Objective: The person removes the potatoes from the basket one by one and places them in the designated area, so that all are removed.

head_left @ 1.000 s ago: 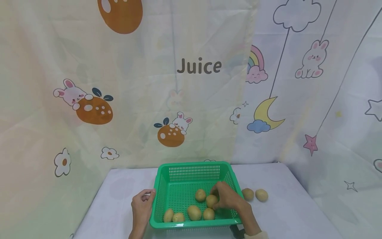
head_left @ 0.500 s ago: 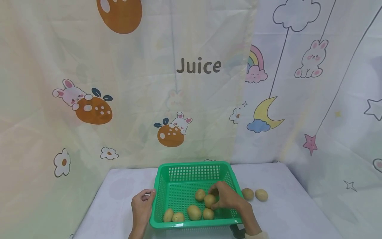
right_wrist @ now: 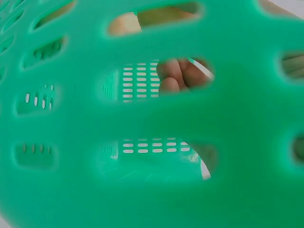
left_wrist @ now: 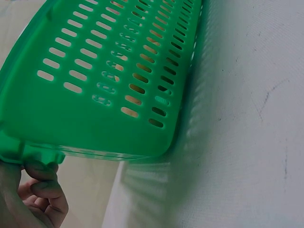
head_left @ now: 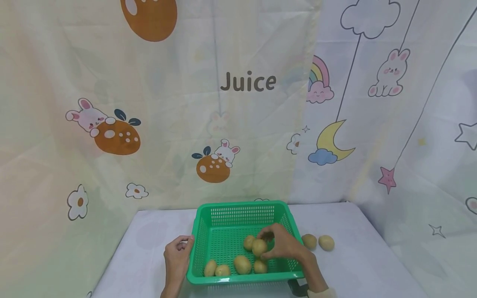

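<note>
One view alone, the head's, shows both grips: right hand (head_left: 285, 245) holding potato (head_left: 259, 247), left hand (head_left: 178, 253) pinching basket (head_left: 223, 242).

Slotted green basket wall (right_wrist: 123, 202) fills view close up; fingers (right_wrist: 167, 70) show through slots.

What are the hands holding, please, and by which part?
The right hand pinches a potato by its right side; the left hand holds the green basket by its left rim.

We find the head view softly, evenly lit, with a small glint on the front rim of the green rectangular slotted plastic basket (head_left: 223, 280). Dimmer in the left wrist view, it casts a soft shadow on the white cloth-covered table (left_wrist: 251, 118); in the right wrist view, its near wall blurs.
</note>
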### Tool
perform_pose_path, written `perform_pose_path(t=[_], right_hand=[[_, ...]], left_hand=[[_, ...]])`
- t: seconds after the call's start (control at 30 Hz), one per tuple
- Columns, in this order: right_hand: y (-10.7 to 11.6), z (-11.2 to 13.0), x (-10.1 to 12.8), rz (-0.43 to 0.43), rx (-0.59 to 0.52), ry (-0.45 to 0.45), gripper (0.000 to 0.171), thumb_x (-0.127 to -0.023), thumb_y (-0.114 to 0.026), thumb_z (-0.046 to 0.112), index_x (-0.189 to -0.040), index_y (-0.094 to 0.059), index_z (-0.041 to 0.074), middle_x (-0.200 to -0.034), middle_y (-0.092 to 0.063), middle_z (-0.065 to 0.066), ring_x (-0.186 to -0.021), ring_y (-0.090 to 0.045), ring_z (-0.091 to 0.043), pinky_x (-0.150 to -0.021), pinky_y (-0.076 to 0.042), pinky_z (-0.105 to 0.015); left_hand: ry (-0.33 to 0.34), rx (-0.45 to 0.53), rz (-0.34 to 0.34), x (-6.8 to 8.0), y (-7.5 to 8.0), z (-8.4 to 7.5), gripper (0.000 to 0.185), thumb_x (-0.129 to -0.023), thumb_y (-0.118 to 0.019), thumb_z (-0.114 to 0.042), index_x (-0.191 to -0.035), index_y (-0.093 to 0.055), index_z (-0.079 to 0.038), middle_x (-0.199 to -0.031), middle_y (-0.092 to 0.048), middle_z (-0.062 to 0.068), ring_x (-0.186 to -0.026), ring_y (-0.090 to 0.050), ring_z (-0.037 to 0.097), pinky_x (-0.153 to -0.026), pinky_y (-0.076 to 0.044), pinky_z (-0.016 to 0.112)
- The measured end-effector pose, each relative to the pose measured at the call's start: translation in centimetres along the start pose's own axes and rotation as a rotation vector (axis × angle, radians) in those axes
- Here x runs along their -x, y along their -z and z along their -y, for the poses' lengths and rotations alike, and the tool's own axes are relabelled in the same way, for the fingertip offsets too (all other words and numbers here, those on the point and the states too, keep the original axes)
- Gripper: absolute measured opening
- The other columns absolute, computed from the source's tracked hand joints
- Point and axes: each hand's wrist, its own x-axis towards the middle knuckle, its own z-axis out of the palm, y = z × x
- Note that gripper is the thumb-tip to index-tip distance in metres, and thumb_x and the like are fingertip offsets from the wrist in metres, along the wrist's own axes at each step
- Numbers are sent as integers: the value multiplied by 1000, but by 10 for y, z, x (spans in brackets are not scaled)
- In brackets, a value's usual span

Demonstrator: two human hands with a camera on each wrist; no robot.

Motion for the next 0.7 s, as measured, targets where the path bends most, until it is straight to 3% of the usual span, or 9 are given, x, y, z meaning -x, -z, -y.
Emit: perform_pose_path(t=[0.7], right_hand=[[3, -6, 0, -7, -110, 64, 35, -77, -95, 15, -108, -79, 17, -104, -81, 0, -93, -72, -10, -87, -62, -36]], left_hand=[[-4, 14, 8, 1, 2, -2, 29, -107, -71, -20, -112, -77, 8, -66, -74, 7, -52, -66, 16, -50, -54, 24]])
